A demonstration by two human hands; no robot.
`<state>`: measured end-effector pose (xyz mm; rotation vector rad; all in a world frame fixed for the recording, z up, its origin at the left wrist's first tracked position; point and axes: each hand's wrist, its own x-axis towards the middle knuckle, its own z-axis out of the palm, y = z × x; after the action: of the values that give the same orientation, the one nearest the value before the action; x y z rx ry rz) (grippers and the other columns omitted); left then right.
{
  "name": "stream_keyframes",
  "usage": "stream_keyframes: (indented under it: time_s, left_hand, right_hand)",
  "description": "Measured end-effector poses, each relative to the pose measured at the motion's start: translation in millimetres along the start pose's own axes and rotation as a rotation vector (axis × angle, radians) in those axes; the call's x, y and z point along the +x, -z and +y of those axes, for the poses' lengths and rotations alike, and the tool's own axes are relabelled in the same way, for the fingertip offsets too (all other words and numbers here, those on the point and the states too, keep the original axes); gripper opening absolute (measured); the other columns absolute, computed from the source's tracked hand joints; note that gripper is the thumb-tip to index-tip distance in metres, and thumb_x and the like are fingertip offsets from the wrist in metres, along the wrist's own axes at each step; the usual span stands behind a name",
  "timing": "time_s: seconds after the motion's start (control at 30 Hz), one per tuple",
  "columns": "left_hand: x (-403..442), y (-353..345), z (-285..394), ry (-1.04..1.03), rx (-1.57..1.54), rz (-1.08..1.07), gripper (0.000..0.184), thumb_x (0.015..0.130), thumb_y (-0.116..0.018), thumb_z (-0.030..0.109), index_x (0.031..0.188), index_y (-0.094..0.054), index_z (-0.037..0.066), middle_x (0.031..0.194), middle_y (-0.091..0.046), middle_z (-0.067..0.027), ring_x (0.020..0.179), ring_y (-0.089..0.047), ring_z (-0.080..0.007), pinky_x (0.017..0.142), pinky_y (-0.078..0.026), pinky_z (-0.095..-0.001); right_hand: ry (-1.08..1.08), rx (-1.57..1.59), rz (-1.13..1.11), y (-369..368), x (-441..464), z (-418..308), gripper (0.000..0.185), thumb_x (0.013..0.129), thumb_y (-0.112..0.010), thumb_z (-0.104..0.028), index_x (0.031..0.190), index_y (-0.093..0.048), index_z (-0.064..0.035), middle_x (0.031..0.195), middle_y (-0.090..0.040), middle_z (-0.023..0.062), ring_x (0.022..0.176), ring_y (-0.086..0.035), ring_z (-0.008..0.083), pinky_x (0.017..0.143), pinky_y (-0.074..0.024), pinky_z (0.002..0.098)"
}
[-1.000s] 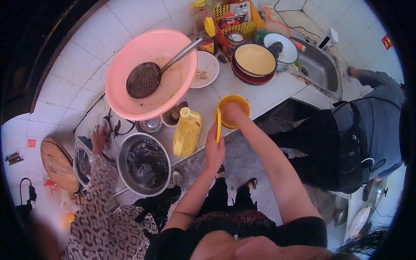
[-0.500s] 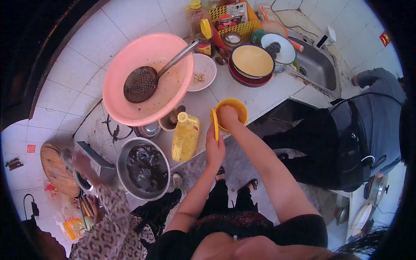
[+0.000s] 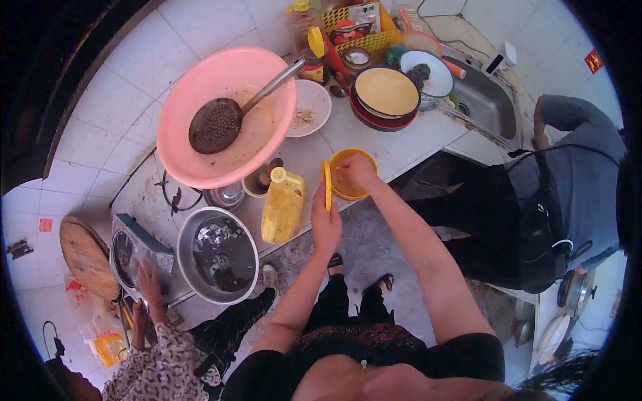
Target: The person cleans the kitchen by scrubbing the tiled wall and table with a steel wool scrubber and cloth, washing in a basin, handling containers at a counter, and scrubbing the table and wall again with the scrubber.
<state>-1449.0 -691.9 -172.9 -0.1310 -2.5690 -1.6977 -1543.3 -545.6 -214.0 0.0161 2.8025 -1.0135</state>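
Observation:
My left hand (image 3: 326,224) grips a round yellow lid (image 3: 327,186), held on edge beside a yellow tub (image 3: 376,175). At the tub's mouth is my right hand (image 3: 358,170), its fingers bent together and pointing down inside; what they hold, if anything, is too small to make out. The inside of the tub looks orange-brown. Just left of the lid stands a yellow jug (image 3: 281,210) with a cap and handle, apart from my hands.
A large pink basin (image 3: 267,157) holds a skimmer (image 3: 217,125). Nearby are a metal basin with dark liquid (image 3: 251,267), stacked bowls (image 3: 386,93) and a sink (image 3: 491,107). One co-worker's hand (image 3: 150,287) is at the left; another person (image 3: 575,174) bends at the right.
My right hand has lifted slightly within the tub, its fingers showing more. The left co-worker's hands have come down from the stove area. The person at right has shifted an arm.

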Motion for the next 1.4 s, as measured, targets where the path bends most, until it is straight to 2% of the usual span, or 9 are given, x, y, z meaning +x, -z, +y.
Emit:
stream_keyframes:
  time_s: [0.17,0.27,0.47,0.6,0.7,0.8,1.0,1.2,1.4]
  left_hand:
    - [4.5,0.3,7.9,-0.022,0.015,0.003,0.039,0.092,-0.043,0.01,0.129,-0.041,-0.002,0.126,-0.048,-0.0205,0.117,-0.047,-0.0333,0.098,-0.036,-0.0372]
    - [5.8,-0.8,0.3,0.012,-0.006,-0.025,0.039,0.092,-0.043,0.009,0.129,-0.041,-0.003,0.126,-0.048,-0.0206,0.117,-0.047,-0.033,0.098,-0.036,-0.037]
    - [13.5,-1.3,10.9,-0.105,0.051,0.024,0.04,0.089,-0.045,0.006,0.128,-0.04,-0.005,0.127,-0.047,-0.0211,0.117,-0.046,-0.0334,0.098,-0.037,-0.0362]
    - [25.2,-1.6,25.1,-0.242,0.207,-0.009,0.052,0.082,-0.052,0.005,0.132,-0.039,0.003,0.124,-0.048,-0.0201,0.115,-0.046,-0.035,0.097,-0.036,-0.0388]
    - [28.3,-13.8,16.9,-0.319,0.702,-0.155,0.059,0.077,-0.055,0.004,0.134,-0.039,0.009,0.135,-0.04,-0.0181,0.124,-0.036,-0.0376,0.101,-0.032,-0.0456]
    - [24.9,-29.7,10.1,-0.374,0.801,-0.21,0.061,0.078,-0.06,0.016,0.135,-0.038,0.02,0.14,-0.032,-0.0145,0.129,-0.027,-0.0394,0.097,-0.025,-0.0636]
    - [31.6,-48.0,4.9,-0.436,0.88,-0.213,0.072,0.074,-0.066,0.045,0.136,-0.037,0.026,0.143,-0.029,-0.012,0.131,-0.025,-0.0384,0.089,-0.027,-0.0704]
    - [73.5,-44.3,-5.7,-0.502,0.885,-0.137,0.066,0.074,-0.065,0.045,0.133,-0.042,0.024,0.14,-0.032,-0.0117,0.129,-0.029,-0.0353,0.095,-0.025,-0.0667]
    - [38.6,-16.8,43.5,-0.551,0.806,-0.123,0.064,0.076,-0.067,0.035,0.129,-0.043,0.008,0.135,-0.038,-0.0136,0.126,-0.034,-0.0321,0.1,-0.028,-0.056]
  right_hand:
    - [0.035,0.119,-0.372,6.7,-0.1,-3.5,0.017,0.08,-0.063,-0.021,0.082,-0.069,-0.0049,0.075,-0.066,0.0128,0.068,-0.063,0.0239,0.063,-0.0508,0.0351]
    - [-0.426,1.219,-0.319,0.4,-3.2,-1.1,0.015,0.084,-0.061,-0.012,0.086,-0.065,0.0021,0.078,-0.065,0.0111,0.07,-0.063,0.0185,0.064,-0.0514,0.0288]
    - [-0.319,0.879,-0.173,24.2,-16.2,-5.2,0.015,0.085,-0.057,-0.006,0.091,-0.062,0.0067,0.085,-0.062,0.0109,0.075,-0.062,0.0161,0.07,-0.0527,0.0257]
    - [-0.272,1.111,0.017,52.9,-53.4,-23.5,0.019,0.087,-0.054,-0.007,0.098,-0.061,0.0071,0.094,-0.062,0.0106,0.085,-0.061,0.0156,0.074,-0.051,0.0251]
    - [-0.322,1.272,0.162,68.6,-98.4,-20.4,0.024,0.088,-0.052,-0.009,0.105,-0.059,0.0063,0.1,-0.062,0.0101,0.092,-0.06,0.016,0.079,-0.0491,0.0261]
    - [-0.4,1.366,0.214,65.7,-146.9,5.0,0.028,0.089,-0.05,-0.012,0.11,-0.057,0.005,0.102,-0.062,0.0101,0.096,-0.059,0.0169,0.084,-0.0471,0.0272]
    - [-0.53,1.381,0.195,40.6,-231.1,34.8,0.028,0.089,-0.049,-0.011,0.113,-0.056,0.0031,0.103,-0.062,0.0111,0.095,-0.06,0.0171,0.085,-0.0465,0.0268]
    - [-0.617,1.471,0.181,19.6,-275.6,42.0,0.027,0.089,-0.051,-0.012,0.112,-0.056,0.0021,0.103,-0.063,0.0117,0.095,-0.061,0.0177,0.084,-0.047,0.027]
    - [-0.589,1.445,0.124,21.9,-297.1,24.7,0.027,0.09,-0.051,-0.014,0.112,-0.055,0.0015,0.102,-0.063,0.0112,0.093,-0.06,0.0168,0.082,-0.047,0.0267]
